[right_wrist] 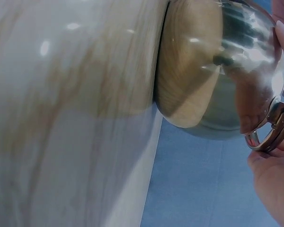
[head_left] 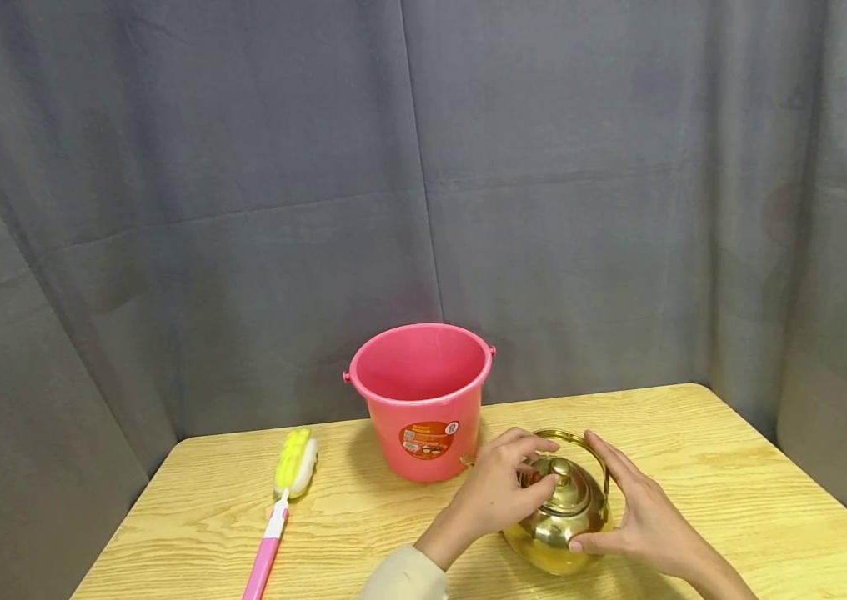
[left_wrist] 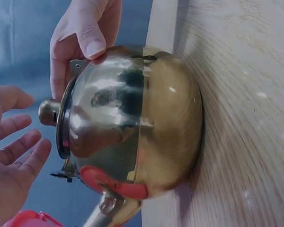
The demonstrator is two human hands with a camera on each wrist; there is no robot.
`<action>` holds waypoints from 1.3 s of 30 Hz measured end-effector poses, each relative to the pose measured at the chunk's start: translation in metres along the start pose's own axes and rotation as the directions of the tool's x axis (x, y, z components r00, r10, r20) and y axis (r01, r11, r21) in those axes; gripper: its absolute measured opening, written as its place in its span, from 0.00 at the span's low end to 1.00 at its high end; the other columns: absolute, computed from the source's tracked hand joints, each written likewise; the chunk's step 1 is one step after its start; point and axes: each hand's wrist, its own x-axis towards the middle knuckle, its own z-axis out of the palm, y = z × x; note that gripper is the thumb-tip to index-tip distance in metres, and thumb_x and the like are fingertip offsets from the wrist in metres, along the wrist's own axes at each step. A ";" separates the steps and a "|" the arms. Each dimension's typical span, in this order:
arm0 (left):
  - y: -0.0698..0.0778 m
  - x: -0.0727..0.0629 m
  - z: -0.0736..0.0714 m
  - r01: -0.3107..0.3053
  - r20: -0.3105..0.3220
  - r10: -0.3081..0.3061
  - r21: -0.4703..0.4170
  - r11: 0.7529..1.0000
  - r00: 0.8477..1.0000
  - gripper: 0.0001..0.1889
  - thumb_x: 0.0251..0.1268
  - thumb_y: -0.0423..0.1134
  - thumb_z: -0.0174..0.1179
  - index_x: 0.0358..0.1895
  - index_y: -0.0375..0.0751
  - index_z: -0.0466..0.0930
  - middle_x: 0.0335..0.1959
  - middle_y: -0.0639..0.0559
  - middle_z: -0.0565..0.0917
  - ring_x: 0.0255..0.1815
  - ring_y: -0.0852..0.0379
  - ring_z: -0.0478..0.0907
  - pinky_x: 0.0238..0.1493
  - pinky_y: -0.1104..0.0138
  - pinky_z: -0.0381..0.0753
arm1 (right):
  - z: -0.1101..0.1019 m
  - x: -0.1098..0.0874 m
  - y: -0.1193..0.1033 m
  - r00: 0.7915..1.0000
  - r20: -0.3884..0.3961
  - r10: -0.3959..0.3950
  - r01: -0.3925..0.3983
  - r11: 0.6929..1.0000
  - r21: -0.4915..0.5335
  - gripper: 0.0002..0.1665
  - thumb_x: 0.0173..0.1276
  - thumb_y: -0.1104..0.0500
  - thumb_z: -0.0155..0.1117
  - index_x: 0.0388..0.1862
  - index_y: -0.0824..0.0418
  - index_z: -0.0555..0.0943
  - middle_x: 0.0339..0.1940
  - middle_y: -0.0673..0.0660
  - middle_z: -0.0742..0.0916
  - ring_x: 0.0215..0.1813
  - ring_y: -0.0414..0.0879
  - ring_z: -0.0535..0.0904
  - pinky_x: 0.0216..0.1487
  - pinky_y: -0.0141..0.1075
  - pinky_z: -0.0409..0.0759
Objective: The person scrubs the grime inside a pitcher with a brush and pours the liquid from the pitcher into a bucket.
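Observation:
A brass-coloured kettle (head_left: 554,542) stands on the table with its knobbed lid (head_left: 572,492) on and its arched handle (head_left: 577,435) raised. My left hand (head_left: 502,479) hovers over the lid. Its spread fingers (left_wrist: 28,142) are apart from the knob (left_wrist: 48,112) in the left wrist view. With my right hand (head_left: 644,521) I hold the kettle from the right side, the thumb (left_wrist: 92,42) against its body and the fingers at the handle. Those fingers (right_wrist: 270,163) touch the handle in the right wrist view. The spout is mostly hidden behind my left hand in the head view.
Behind the kettle, to the left, stands a pink bucket (head_left: 431,408) with a red label. A brush (head_left: 273,521) with a pink handle and a yellow and white head lies at the left of the wooden table (head_left: 348,533). Grey curtains (head_left: 281,208) hang around it.

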 end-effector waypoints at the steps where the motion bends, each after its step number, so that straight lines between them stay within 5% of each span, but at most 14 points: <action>1: 0.000 0.001 0.001 -0.002 0.001 0.002 0.006 1.000 1.000 0.15 0.61 0.34 0.63 0.52 0.39 0.81 0.47 0.51 0.79 0.43 0.61 0.80 0.40 0.79 0.76 | 0.000 0.000 0.000 1.000 0.001 0.001 -0.001 1.000 -0.001 0.72 0.40 0.39 0.82 0.78 0.57 0.51 0.72 0.66 0.65 0.67 0.67 0.63 0.55 0.63 0.69; 15: 0.003 0.008 0.011 -0.031 0.004 0.031 0.038 0.999 1.000 0.13 0.59 0.32 0.63 0.48 0.37 0.82 0.45 0.52 0.80 0.41 0.67 0.78 0.36 0.81 0.75 | 0.000 0.000 -0.003 1.000 -0.017 0.025 -0.024 0.999 0.021 0.70 0.43 0.42 0.82 0.78 0.56 0.51 0.72 0.68 0.65 0.67 0.67 0.63 0.55 0.66 0.67; 28: 0.006 0.010 0.011 0.001 0.038 -0.003 0.052 0.999 0.999 0.13 0.60 0.34 0.63 0.49 0.38 0.82 0.44 0.50 0.80 0.40 0.69 0.77 0.37 0.82 0.75 | 0.002 0.002 -0.006 0.999 -0.018 0.034 -0.034 0.999 0.013 0.68 0.44 0.41 0.81 0.77 0.63 0.53 0.71 0.69 0.65 0.67 0.69 0.63 0.56 0.67 0.66; 39: 0.008 0.013 0.011 -0.041 0.065 0.032 0.149 0.988 0.997 0.15 0.59 0.35 0.63 0.50 0.38 0.83 0.42 0.51 0.81 0.37 0.70 0.74 0.36 0.84 0.72 | 0.001 0.002 -0.006 0.999 -0.007 0.041 -0.041 0.999 0.006 0.69 0.45 0.40 0.80 0.77 0.63 0.52 0.72 0.70 0.64 0.67 0.71 0.62 0.55 0.68 0.66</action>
